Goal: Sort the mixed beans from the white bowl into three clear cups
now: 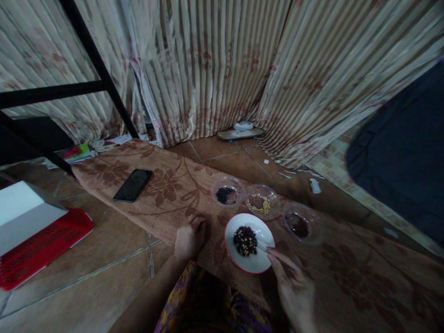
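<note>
My right hand (294, 282) grips slim metal tweezers (262, 248), their tips reaching into a white bowl with a red rim (265, 226). Inside that bowl lies a heap of mixed dark and yellow beans (244, 241). My left hand (190, 237) rests on the cloth left of the bowl, fingers curled into a loose fist with nothing visible in it. Beyond the bowl stand three clear plastic dishes: one with black beans (225, 194), one with yellow beans (264, 206), and one with dark red beans (300, 227).
A patterned brown cloth (166, 185) covers the long surface, with a black phone (133, 185) at its left. A red and white box (45, 240) is on the tiled floor. Curtains (208, 69) hang behind; a skateboard (239, 134) lies near them.
</note>
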`<state>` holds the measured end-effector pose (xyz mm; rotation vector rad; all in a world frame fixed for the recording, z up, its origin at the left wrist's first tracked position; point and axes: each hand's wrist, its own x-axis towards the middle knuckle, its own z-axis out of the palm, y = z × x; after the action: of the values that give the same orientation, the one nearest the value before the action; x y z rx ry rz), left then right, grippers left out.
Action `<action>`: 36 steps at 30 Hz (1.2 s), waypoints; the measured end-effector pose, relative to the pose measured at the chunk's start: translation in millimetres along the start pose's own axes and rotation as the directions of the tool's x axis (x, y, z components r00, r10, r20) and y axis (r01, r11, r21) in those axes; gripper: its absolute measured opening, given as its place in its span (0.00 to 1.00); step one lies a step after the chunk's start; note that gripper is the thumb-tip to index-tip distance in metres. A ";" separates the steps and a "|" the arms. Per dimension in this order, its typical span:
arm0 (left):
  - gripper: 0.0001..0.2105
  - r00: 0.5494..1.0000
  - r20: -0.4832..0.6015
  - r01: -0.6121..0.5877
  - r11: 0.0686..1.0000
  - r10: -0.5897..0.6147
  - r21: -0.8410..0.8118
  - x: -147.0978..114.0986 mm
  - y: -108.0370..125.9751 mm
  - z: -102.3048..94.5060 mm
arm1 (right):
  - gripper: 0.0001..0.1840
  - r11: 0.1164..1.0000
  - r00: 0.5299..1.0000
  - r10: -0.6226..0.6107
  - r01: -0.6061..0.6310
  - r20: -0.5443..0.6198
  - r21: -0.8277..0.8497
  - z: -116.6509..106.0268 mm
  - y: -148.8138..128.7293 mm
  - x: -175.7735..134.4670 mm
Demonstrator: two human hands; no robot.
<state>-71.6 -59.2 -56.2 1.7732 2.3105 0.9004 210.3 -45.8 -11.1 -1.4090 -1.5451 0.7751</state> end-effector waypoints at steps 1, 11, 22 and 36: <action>0.09 1.000 0.006 0.002 1.000 -0.002 0.003 0.1 0.1 0.0 | 0.14 1.000 1.000 0.021 -0.021 -0.023 -0.004 -1.7 -2.0 1.2; 0.11 0.999 0.036 0.031 0.999 -0.032 0.023 0.1 0.8 -2.2 | 0.17 0.980 0.942 -0.007 0.073 -0.336 0.183 6.0 -19.3 72.2; 0.10 0.999 0.041 0.003 0.999 -0.004 0.034 -0.3 -0.3 -0.4 | 0.19 0.978 0.965 0.199 -0.186 -0.171 0.090 -5.4 -3.9 19.1; 0.09 0.999 0.040 0.012 1.000 -0.013 0.029 -0.7 0.2 -0.3 | 0.11 0.996 0.994 -0.091 0.090 0.055 0.026 9.9 9.5 -2.7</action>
<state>-71.3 -59.9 -56.1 1.7685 2.3192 0.8262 205.4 -45.9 -24.2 -1.3007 -1.6258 0.7809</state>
